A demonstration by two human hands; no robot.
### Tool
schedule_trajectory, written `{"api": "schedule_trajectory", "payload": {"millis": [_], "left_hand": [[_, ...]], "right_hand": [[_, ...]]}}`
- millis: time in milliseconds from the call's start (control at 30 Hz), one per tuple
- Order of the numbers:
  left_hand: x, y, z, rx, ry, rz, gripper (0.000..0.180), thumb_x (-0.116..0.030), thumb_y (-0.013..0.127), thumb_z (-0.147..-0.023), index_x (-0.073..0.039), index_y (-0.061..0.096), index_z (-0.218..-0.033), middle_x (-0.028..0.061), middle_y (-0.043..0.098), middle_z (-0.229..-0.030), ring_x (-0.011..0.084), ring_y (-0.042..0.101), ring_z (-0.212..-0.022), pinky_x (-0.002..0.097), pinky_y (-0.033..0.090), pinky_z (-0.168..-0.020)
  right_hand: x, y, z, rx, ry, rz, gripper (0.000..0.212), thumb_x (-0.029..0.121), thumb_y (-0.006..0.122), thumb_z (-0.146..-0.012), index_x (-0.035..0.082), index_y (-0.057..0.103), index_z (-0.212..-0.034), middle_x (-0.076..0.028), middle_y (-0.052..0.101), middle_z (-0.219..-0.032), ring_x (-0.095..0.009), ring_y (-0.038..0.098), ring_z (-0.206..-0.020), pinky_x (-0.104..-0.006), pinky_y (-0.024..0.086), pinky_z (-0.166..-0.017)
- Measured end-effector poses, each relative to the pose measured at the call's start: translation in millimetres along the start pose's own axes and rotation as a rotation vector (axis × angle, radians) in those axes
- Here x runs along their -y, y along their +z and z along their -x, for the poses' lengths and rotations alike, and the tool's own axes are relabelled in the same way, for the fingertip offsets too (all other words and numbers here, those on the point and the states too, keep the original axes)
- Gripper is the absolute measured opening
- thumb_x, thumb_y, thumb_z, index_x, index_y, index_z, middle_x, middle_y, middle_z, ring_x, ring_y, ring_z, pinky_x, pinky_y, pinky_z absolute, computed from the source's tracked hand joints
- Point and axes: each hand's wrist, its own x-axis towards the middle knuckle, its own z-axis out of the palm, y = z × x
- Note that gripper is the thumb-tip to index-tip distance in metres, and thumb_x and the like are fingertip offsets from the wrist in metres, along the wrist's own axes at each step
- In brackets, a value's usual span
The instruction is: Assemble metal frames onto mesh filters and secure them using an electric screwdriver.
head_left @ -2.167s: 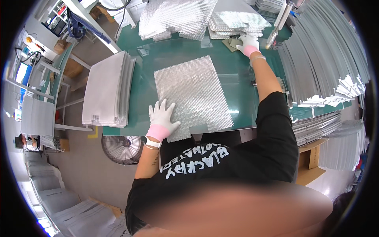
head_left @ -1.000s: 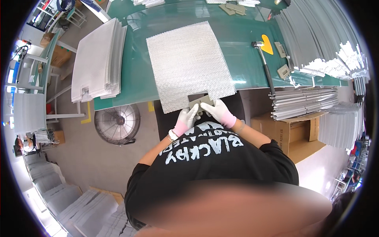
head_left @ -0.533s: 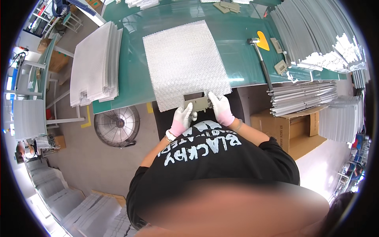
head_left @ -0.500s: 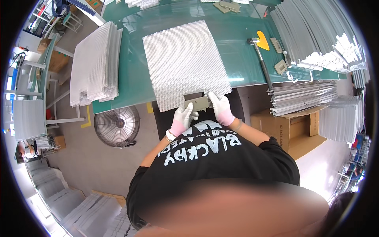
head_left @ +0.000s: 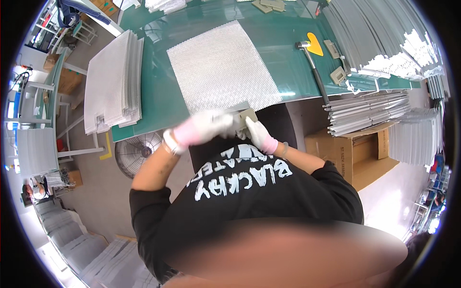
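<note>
Plate (head_left: 248, 114): small, flat, grey-beige; mesh sheet (head_left: 221, 67) silvery. Right grip (head_left: 260, 136) pinching plate; left grip (head_left: 205, 126) blurred, cannot tell.

- The left hand (head_left: 209, 127) is smeared by motion; its fingers, and whether its grip meets the plate (head_left: 248, 114), can't be told.
- Some fingers of the right hand (head_left: 259, 136) are hidden under the plate.
- The left hand covers the mesh's (head_left: 221, 67) near left corner.
- The left arm and desk (head_left: 273, 43) hide parts of the fan (head_left: 134, 152).
- The top edge cuts off the far sheets (head_left: 165, 4).
- The person's nearest part (head_left: 283, 254) is blurred.
</note>
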Motion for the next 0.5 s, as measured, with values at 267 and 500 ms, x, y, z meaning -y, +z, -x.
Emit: {"api": "schedule_trajectory", "payload": {"millis": [267,500], "left_hand": [[6.5,22.9,-107.1,-0.429,0.296,-1.33,0.067,-0.052,0.058,-0.088,-0.02,0.045,-0.145,0.0206,0.036,-0.15,0.0444,0.029,-0.14,0.0596,0.016,-0.115],[1.9,60.7,-100.0,-0.533,0.131,-1.321,0.062,-0.048,0.054,-0.091,-0.019,0.044,-0.145,0.0196,0.036,-0.151,0.0457,0.029,-0.139,0.0625,0.015,-0.114]], "right_hand": [[-21.8,-25.1,14.4,-0.624,-0.262,-0.371,0.034,0.025,0.04,-0.103,0.001,0.062,-0.111,-0.005,0.066,-0.096,-0.011,0.063,-0.082,-0.0256,0.051,-0.072],[2.4,-57.5,16.3,-0.444,-0.218,-0.137,0.025,0.024,0.052,-0.102,0.003,0.064,-0.1,0.001,0.062,-0.086,-0.007,0.055,-0.077,-0.0267,0.048,-0.07]]}}
